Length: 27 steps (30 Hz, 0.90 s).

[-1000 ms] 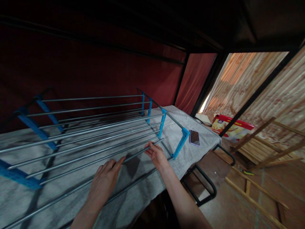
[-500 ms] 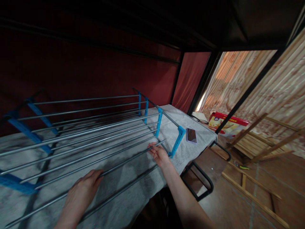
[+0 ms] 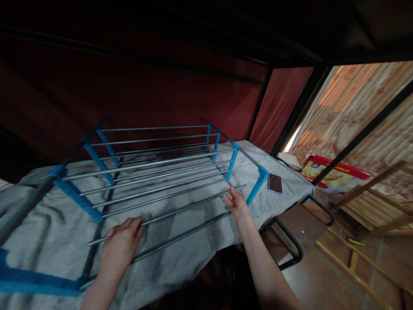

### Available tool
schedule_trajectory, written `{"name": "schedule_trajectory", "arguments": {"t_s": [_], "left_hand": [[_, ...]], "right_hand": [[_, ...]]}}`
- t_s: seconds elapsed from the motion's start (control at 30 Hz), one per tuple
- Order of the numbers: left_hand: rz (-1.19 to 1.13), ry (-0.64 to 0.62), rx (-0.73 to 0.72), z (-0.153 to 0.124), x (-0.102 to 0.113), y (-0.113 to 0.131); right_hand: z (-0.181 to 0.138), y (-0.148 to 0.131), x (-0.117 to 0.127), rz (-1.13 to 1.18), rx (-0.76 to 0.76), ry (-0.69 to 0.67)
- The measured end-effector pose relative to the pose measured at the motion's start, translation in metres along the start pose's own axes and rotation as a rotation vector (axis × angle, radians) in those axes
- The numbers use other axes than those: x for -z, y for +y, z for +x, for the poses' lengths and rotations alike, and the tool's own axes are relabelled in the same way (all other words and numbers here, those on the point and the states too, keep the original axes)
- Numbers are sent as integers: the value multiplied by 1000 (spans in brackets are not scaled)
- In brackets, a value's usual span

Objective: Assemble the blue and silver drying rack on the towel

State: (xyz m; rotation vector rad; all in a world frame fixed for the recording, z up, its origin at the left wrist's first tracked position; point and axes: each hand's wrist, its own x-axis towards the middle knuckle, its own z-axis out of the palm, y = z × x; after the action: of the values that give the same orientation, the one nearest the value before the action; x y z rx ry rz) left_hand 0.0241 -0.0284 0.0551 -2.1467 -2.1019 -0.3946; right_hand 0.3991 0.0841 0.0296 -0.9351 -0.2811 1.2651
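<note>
A loose grey metal rod (image 3: 187, 209) lies across both of my hands, tilted up toward the right, with both its ends free. My left hand (image 3: 121, 243) grips it near its left end, fingers wrapped over it. Close to the right end, my right hand (image 3: 237, 202) pinches the rod between thumb and fingers. Behind it stands a shoe-rack-like frame of grey rods and blue plastic brackets (image 3: 232, 161), lying on grey cloth. The front blue brackets, right (image 3: 257, 186) and left (image 3: 38, 282), have a lower rod (image 3: 180, 237) running between them, partly behind my left hand.
A phone (image 3: 275, 184) rests on the grey cloth (image 3: 206, 241) right of the rack. Dark metal bed posts and a red curtain (image 3: 161, 94) enclose the back. On the floor to the right are a red-yellow box (image 3: 335, 174), wooden frames (image 3: 353, 262) and a tool with yellow-green handles (image 3: 356, 242).
My view has turned left, so the rack and both hands appear further right. Both hands keep hold of the rod, and its left end has shifted right relative to the left brackets.
</note>
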Motion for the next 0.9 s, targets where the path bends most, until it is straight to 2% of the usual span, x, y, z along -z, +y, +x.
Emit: {"name": "schedule_trajectory", "arguments": {"t_s": [0.17,0.5,0.7,0.9], "left_hand": [[26,88,4,-13,8,13],[-8,48,-48,-25,18,40],[-13,34,-45,-26,21,44],[-5,35,-78,-30,19,43]], "right_hand": [[-5,-1,10,-23,-46,70],[21,15,29,-123,-148,71],[28,11,37,-118,-216,103],[34,6,45,-92,-220,63]]}}
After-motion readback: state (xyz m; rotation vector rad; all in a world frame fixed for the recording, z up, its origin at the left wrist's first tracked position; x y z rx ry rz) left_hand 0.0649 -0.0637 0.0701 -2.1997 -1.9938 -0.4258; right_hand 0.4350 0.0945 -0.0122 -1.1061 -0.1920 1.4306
